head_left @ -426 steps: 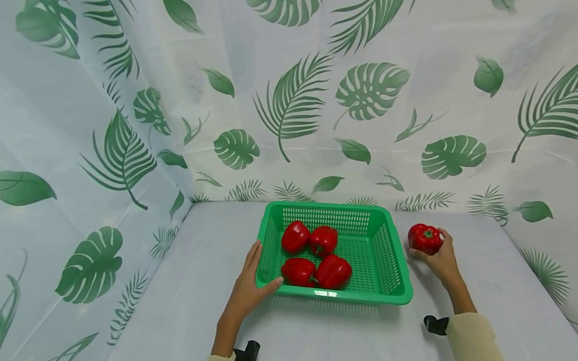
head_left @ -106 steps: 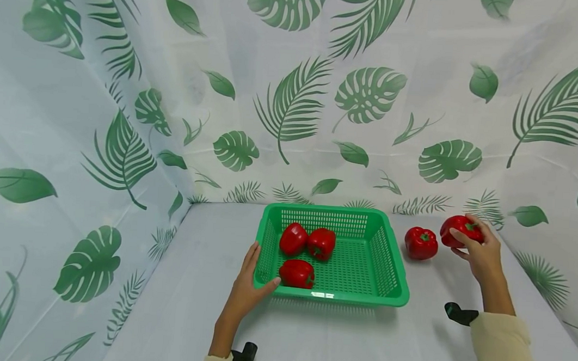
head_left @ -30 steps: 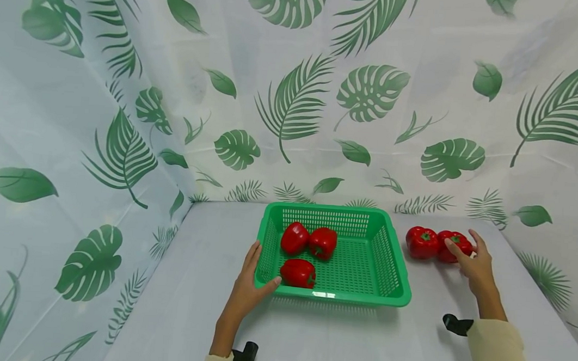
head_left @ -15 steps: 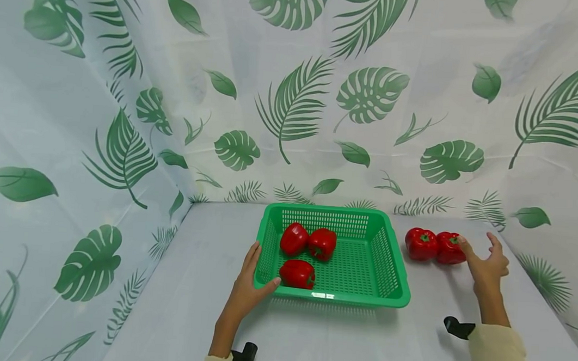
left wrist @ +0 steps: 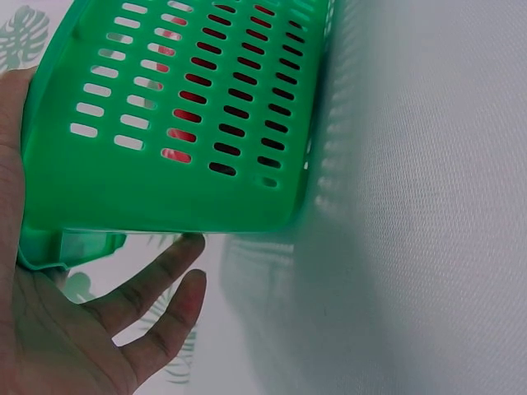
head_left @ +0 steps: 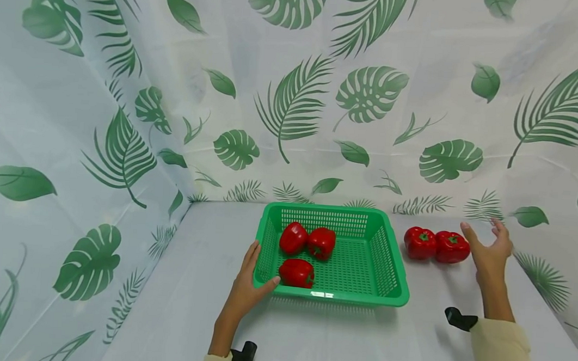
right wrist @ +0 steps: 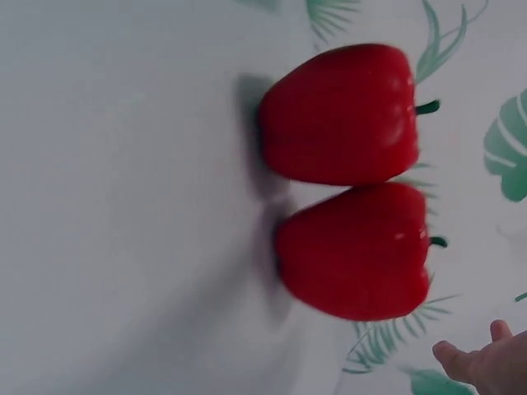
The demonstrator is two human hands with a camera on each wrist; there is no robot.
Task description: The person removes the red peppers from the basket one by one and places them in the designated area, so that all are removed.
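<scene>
My right hand (head_left: pixel 493 254) is raised with thumb and fingers apart, just right of a red bell pepper (head_left: pixel 452 247), holding nothing. That pepper stands upright against another red bell pepper (head_left: pixel 420 243); the right wrist view shows both green stems up, with my fingertips (right wrist: pixel 453 360) apart from them. My left hand (head_left: pixel 246 293) touches the near left corner of a green plastic basket (head_left: pixel 368 300), fingers straight along its side and thumb at the front rim. Inside the basket's left half lie three more red bell peppers, two at the back (head_left: pixel 293 238) and one in front (head_left: pixel 296 273).
A pale cloth covers the table (head_left: pixel 349 347). White sheeting with green leaf prints (head_left: pixel 292 110) hangs behind and along the sides. Black wrist-worn cameras sit on both wrists, the left camera (head_left: pixel 244 353) and the right camera (head_left: pixel 460 319).
A second bell pepper left the basket's front and was set down right of the first. My right hand then let go and drew away rightward. The left hand stayed at the basket.
</scene>
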